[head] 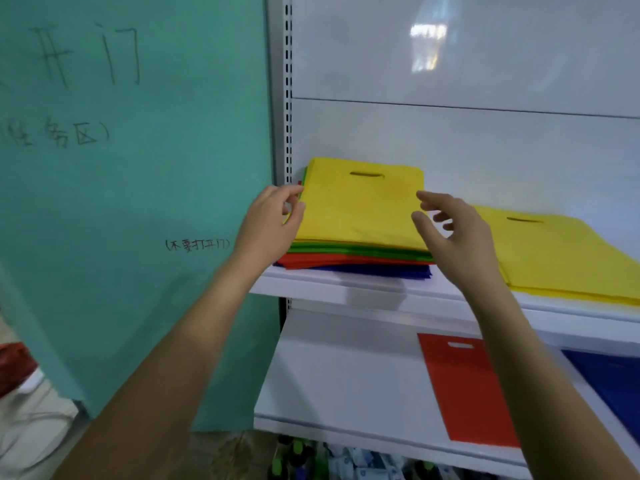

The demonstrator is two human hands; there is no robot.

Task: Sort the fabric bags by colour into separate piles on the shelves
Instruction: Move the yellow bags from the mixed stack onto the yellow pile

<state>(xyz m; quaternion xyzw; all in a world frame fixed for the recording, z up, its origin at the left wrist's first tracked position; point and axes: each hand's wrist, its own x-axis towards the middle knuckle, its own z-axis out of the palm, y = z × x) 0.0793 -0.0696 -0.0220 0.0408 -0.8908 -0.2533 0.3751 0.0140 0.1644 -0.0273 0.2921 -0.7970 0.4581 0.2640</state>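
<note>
A mixed stack of fabric bags point(360, 209) lies on the upper shelf point(346, 285), yellow on top, then green, red and blue layers below. My left hand point(277, 220) touches the stack's left edge, fingertips at the top yellow bag's side. My right hand point(450, 230) hovers over the stack's right edge with fingers spread and holds nothing. A separate yellow pile point(561, 254) lies to the right on the same shelf. On the lower shelf point(332, 382) lie a red bag point(464, 389) and a blue bag point(609, 379).
A teal sheet point(138, 202) with handwritten characters hangs left of the white shelving upright point(287, 98). Packaged goods point(346, 462) sit under the lower shelf. A red object point(14, 365) is at the far left edge.
</note>
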